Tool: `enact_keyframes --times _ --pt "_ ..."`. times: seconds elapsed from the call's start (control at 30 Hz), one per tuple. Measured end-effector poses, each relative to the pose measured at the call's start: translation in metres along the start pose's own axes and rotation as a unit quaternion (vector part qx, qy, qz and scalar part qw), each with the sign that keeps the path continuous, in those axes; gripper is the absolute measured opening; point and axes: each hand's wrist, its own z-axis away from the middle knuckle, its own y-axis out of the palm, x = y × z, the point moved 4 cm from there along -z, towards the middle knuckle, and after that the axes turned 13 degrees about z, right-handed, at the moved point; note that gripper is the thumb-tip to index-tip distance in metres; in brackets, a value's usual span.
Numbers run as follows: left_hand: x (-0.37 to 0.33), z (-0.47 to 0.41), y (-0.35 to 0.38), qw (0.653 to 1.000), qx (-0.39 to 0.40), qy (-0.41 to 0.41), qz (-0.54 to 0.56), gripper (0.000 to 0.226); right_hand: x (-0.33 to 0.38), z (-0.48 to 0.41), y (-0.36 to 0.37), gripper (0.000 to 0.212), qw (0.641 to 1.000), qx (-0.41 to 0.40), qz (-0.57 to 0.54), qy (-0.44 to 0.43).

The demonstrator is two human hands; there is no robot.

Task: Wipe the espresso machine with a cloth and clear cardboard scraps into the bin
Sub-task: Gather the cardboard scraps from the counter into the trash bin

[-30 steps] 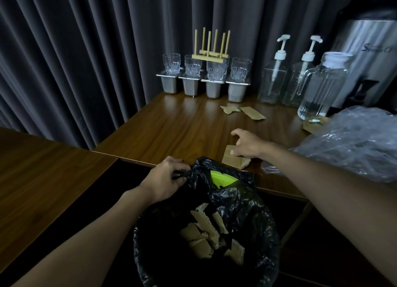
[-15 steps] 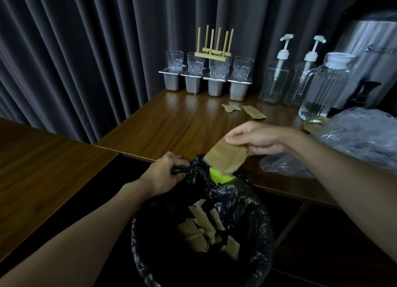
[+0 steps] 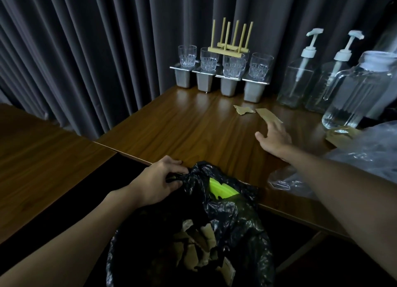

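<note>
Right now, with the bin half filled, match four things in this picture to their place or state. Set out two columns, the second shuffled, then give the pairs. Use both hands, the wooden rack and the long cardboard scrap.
Column A
1. left hand
2. right hand
3. wooden rack
4. long cardboard scrap

Column B
a. lies flat on the table in front of the pump bottles
b. grips the edge of the black bin liner
c. rests on top of the glasses
d. open with fingers spread, over the table

Pairs: 1-b, 2-d, 3-c, 4-a
</note>
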Motion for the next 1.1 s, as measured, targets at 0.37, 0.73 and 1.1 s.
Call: enact_keyframes --times 0.37,0.73,1.1 --pt "-0.002 -0.001 0.0 1.0 -0.004 0.003 0.005 0.036 -0.005 -0.031 0.014 0.066 0.994 0.026 0.105 -0.007" --pt "-0.002 -0.001 0.0 1.0 0.007 0.0 0.001 0.036 0.001 0.0 -0.01 0.047 0.994 0.021 0.105 -0.002" --pt "-0.001 0.0 0.0 1.0 0.007 0.002 0.01 0.036 0.019 0.038 -0.026 0.063 0.978 0.08 -0.185 0.045"
